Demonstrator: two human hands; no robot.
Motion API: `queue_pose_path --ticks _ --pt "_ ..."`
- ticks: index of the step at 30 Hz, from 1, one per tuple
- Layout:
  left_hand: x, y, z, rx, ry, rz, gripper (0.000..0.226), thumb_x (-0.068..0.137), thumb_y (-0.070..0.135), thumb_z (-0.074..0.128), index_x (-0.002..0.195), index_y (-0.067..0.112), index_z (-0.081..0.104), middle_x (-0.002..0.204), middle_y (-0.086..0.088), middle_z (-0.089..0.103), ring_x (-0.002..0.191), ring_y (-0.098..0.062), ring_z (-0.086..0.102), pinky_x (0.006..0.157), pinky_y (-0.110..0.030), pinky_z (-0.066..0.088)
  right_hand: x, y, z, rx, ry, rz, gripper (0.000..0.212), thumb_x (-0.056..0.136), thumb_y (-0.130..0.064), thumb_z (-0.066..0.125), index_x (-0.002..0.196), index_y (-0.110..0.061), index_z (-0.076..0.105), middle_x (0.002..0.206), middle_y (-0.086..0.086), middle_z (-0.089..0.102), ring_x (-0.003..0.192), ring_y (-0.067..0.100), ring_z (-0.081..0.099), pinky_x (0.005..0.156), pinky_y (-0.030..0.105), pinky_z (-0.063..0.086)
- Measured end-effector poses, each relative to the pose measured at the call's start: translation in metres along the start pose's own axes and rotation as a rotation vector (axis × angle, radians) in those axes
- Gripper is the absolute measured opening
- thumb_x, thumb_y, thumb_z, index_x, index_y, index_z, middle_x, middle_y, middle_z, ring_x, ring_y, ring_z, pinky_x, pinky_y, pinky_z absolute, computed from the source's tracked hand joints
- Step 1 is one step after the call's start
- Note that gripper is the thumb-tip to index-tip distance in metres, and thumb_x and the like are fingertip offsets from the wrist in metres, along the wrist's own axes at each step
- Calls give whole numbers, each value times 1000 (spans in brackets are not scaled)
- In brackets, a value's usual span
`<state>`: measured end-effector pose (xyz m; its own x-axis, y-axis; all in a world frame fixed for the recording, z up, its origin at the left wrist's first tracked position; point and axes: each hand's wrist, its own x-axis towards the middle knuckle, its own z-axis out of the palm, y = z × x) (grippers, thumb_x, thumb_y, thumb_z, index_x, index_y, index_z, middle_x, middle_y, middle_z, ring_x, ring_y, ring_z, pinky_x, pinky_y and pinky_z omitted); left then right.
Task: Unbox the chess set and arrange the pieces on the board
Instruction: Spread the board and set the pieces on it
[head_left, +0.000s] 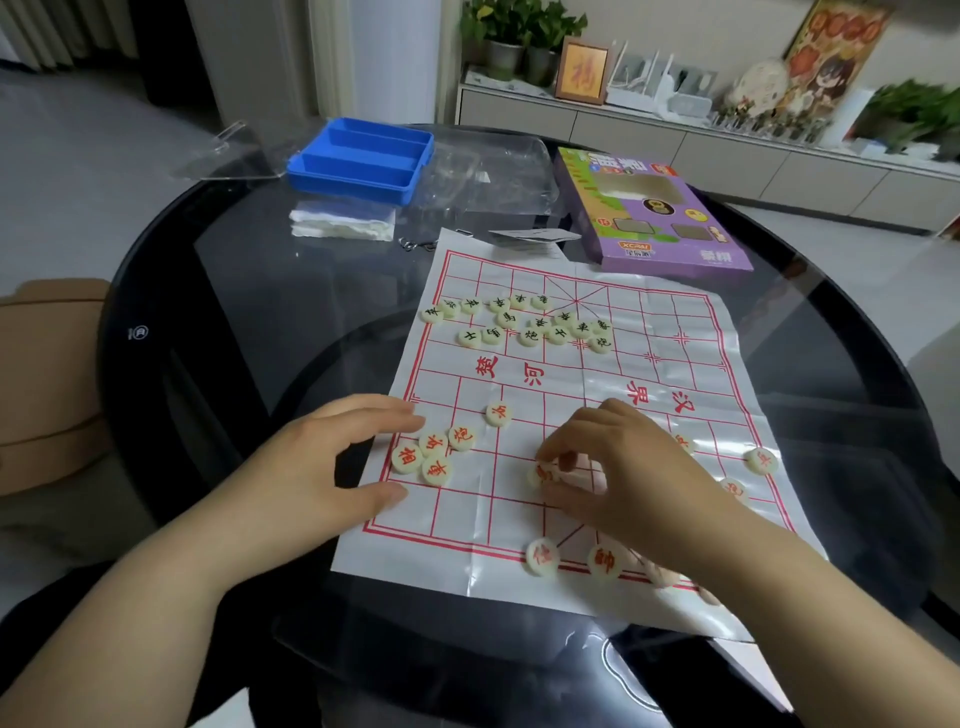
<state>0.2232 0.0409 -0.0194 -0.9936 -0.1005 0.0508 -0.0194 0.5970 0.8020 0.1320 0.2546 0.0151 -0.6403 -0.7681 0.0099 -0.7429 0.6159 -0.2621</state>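
Note:
A white paper Chinese chess board (649, 358) with red grid lines lies on the dark round glass table (249, 291). Several cream discs with black characters (530, 322) are clustered at the board's far side. A cluster of red-character discs (431, 454) sits at the near left corner, and my left hand (332, 462) rests beside it with thumb and fingers spread, touching the board edge. My right hand (618, 467) pinches one red-character disc (540, 474) near the board's near middle. More red discs (542, 557) lie along the near edge and at the right (761, 460), some hidden under my right arm.
A blue plastic tray (363, 156), a clear plastic lid (234, 153) and clear packaging (493, 171) lie at the table's far side. The purple game box (649, 218) lies beyond the board at the right. A white folded bag (343, 223) sits in front of the tray. A cabinet with plants stands behind.

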Motion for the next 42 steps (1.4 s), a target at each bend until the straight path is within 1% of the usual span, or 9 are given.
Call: queue_pose_path --ticks 3,5,8,18,23,29,37,39,42 --pt "0 -1 -1 -17 49 16 44 75 12 69 94 47 50 104 35 45 94 31 39 69 10 30 1 -28 11 40 83 -73 28 80 -42 60 100 -24 66 94 -8 63 84 11 45 74 22 36" --pt "0 -2 0 11 72 16 38 76 14 68 99 41 55 101 35 46 96 23 43 74 7 33 3 -46 22 29 74 -99 25 62 -43 63 75 -23 70 70 -7 66 64 14 55 55 24 41" --pt "0 -4 2 74 87 18 35 78 17 67 107 35 59 97 37 44 98 19 41 79 2 32 6 -57 37 17 104 -136 24 53 -46 62 65 -26 68 61 -10 64 53 13 54 45 20 40" --pt "0 0 4 166 104 36 37 79 22 66 115 27 60 91 37 37 93 10 41 77 2 29 7 -61 41 -9 157 -123 27 59 -50 56 65 -27 67 60 -12 61 53 11 51 46 19 40" --pt "0 3 6 225 133 48 40 79 27 65 118 28 58 95 29 41 98 5 37 90 -11 28 6 -50 32 20 192 -32 29 59 -46 60 71 -21 69 62 -8 64 57 14 55 51 21 41" --pt "2 6 14 250 190 71 38 82 27 62 120 29 55 98 23 43 97 4 33 89 -13 23 8 -39 18 116 153 4 28 83 -32 60 109 -21 62 100 -6 59 88 10 36 80 25 34" --pt "-7 18 12 109 163 115 32 72 32 72 92 49 54 79 30 56 95 6 45 91 -8 32 5 -22 9 113 182 143 24 85 -31 57 108 -24 60 80 -21 39 85 4 34 70 7 30" --pt "-11 23 20 122 127 167 19 66 45 67 81 49 57 100 34 53 99 9 42 88 1 26 0 -16 8 116 200 163 23 85 -30 57 107 -23 61 75 -26 36 85 5 35 69 10 31" --pt "-21 25 37 214 65 271 42 61 50 51 100 34 54 79 19 64 91 3 45 92 3 17 -8 -11 8 108 229 186 21 85 -28 58 105 -22 62 77 -22 41 85 6 36 66 17 29"
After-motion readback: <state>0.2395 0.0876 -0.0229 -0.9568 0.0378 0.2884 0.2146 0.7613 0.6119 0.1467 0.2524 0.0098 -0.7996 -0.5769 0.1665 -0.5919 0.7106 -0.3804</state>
